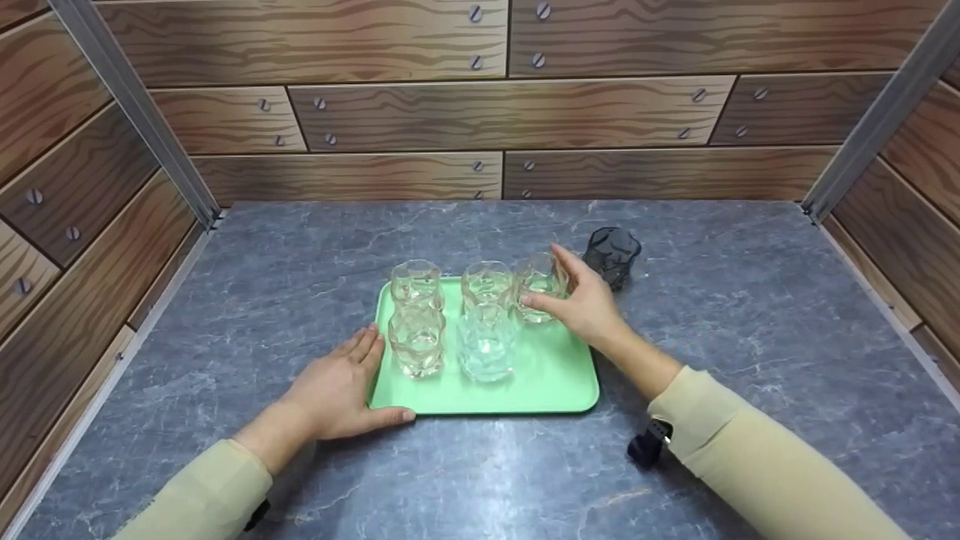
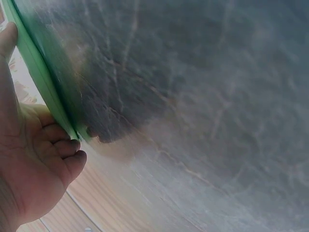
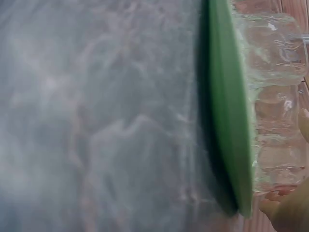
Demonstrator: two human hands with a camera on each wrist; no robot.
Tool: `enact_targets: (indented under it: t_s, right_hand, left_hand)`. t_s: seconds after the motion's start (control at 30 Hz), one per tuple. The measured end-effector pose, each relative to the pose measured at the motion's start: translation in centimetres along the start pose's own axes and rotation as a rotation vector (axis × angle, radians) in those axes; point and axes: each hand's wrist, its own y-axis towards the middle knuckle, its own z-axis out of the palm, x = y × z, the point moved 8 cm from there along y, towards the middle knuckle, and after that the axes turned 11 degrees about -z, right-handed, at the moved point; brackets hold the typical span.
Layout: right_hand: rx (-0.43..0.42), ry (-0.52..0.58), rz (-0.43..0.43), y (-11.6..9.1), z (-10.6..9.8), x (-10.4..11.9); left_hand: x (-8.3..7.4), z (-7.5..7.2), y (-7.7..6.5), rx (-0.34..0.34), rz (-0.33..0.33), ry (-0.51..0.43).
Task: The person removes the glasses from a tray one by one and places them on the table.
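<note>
On a green tray (image 1: 547, 375) stand several clear wavy glasses, two along the left side, with one glass (image 1: 417, 341) near the front left and another glass (image 1: 486, 349) in the front middle. My right hand (image 1: 592, 304) grips the back-right glass (image 1: 537, 289), thumb on its near side and fingers around the far side. At the tray's front-left corner my left hand (image 1: 337, 390) rests with fingers along the left edge and thumb along the front edge. In the left wrist view, the fingertips (image 2: 72, 150) touch the green rim (image 2: 36, 67).
A dark grey wavy glass (image 1: 613, 259) stands on the table beyond the tray, just right of my right hand. The grey marbled table (image 1: 750, 300) is bounded by wood-patterned walls (image 1: 397, 112) at the back and sides.
</note>
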Motion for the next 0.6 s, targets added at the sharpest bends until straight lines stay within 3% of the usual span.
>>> enact_targets:
  t_s: [0.23,0.6]
  right_hand:
    - [0.017,-0.029,0.052,-0.04,0.39,-0.9]
    - [-0.007,-0.026,0.014,-0.09,0.26,-0.82]
  left_hand:
    - [0.05,-0.02,-0.04,-0.01,0.003,0.003]
    - [0.0,0.06,-0.07,-0.025,0.009,0.003]
